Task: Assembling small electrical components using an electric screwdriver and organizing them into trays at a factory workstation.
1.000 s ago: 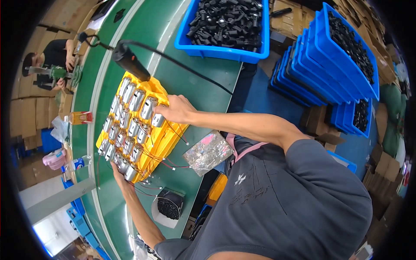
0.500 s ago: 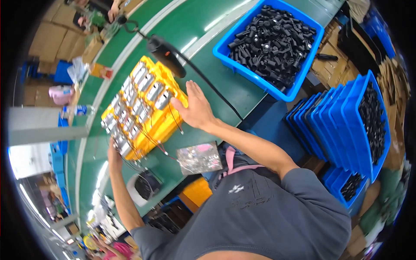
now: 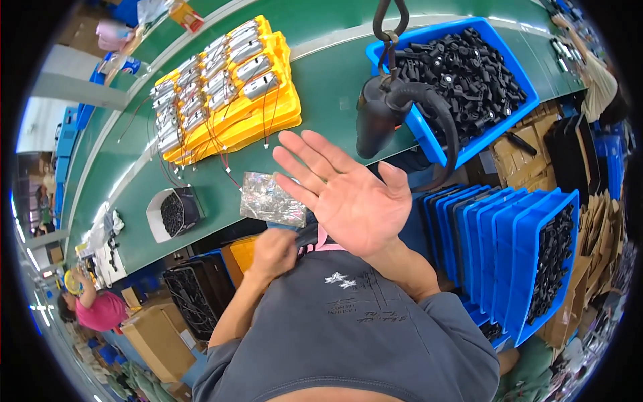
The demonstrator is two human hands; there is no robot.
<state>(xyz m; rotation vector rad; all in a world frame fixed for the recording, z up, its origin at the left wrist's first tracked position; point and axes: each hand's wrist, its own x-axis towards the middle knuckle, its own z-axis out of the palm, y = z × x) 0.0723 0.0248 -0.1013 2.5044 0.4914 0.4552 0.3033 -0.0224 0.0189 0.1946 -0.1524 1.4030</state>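
Observation:
My right hand point(image 3: 355, 197) is held up with its palm showing and fingers spread, holding nothing. It is beside a black hanging electric screwdriver point(image 3: 380, 120), apart from it. My left hand point(image 3: 276, 252) is curled closed at my waist, by the dark cloth and pink strap point(image 3: 323, 236); what is in it, if anything, is hidden. Beyond both hands lies a stack of yellow trays point(image 3: 268, 110) bearing rows of grey parts point(image 3: 254, 67) with thin wires. A clear plastic bag of small parts point(image 3: 271, 199) rests at the bench's near edge.
On the green bench point(image 3: 328, 80) stands a blue bin of black plastic parts point(image 3: 372, 53) at the far right. A white box of black pieces point(image 3: 155, 218) is at the left. Stacked blue bins point(image 3: 492, 231) stand on my right. A person in pink point(image 3: 104, 309) is far left.
Both hands have left the yellow trays. The right has turned palm up nearer me; the left has drawn back to my waist and closed. The view has shifted, and the screwdriver appears further right.

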